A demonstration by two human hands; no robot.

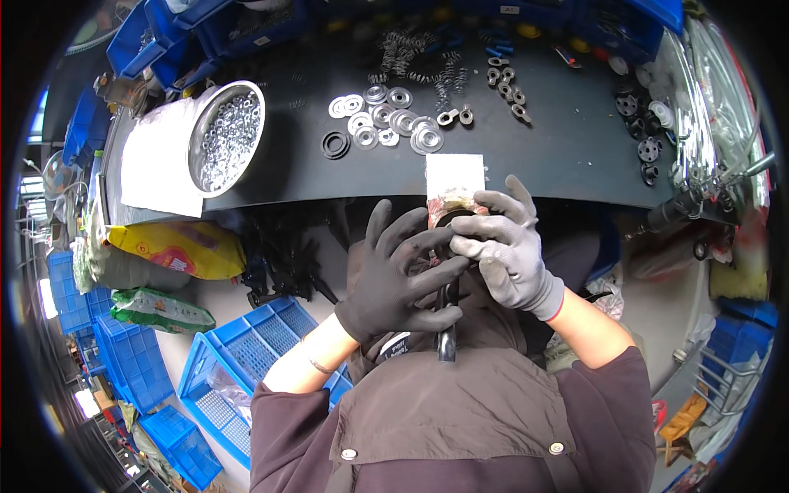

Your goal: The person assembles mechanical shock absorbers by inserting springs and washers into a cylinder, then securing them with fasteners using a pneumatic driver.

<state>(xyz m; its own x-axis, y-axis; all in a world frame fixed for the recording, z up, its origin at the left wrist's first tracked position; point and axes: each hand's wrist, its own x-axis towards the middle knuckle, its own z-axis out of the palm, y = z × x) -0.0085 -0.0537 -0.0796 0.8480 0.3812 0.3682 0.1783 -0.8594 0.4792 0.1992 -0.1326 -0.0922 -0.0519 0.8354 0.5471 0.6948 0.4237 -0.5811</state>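
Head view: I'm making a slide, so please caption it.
Gloved hands by a dark workbench strewn with metal washers and springs.

The left hand (394, 283) wore black, the right hand (508, 259) pale grey. The rod (446, 343) was black, the crates (131, 357) blue.

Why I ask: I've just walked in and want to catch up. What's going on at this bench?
A seated person has both gloved hands together at the bench edge. The left hand, in a dark glove with its fingers spread, and the right hand, in a pale grey one with fingers bent, are at a black tubular part; whether either grips it is hidden. On the bench beyond lie metal discs, springs and a metal bowl of small shiny pieces.
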